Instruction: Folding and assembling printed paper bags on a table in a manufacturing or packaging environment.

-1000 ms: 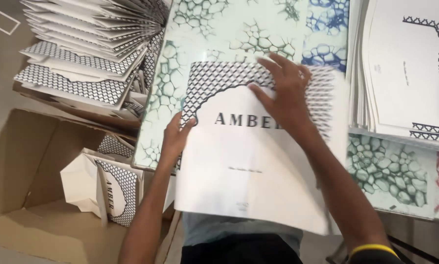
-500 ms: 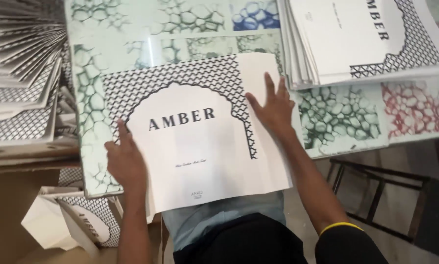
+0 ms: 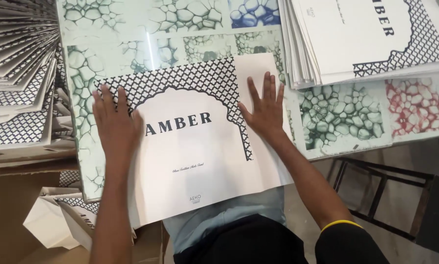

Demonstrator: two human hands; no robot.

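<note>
A large white printed sheet (image 3: 195, 156) with a dark lattice arch border lies flat on the patterned table top (image 3: 337, 117), its lower edge hanging over the table's near side. My left hand (image 3: 114, 124) presses flat on the sheet's left edge, fingers spread. Palm down on the sheet's right part rests my right hand (image 3: 264, 110), fingers apart and pointing away from me. Neither hand grips anything.
A stack of the same flat sheets (image 3: 366, 39) lies at the table's far right. Folded paper bags (image 3: 19, 83) are piled at the left. A cardboard box (image 3: 14, 215) with more white bags (image 3: 58, 220) sits below left. A dark metal stool frame (image 3: 376, 195) stands at the right.
The sheet has slid squarely in front of me. My left hand moved up onto its left edge and my right hand shifted to its right side, both now flat.
</note>
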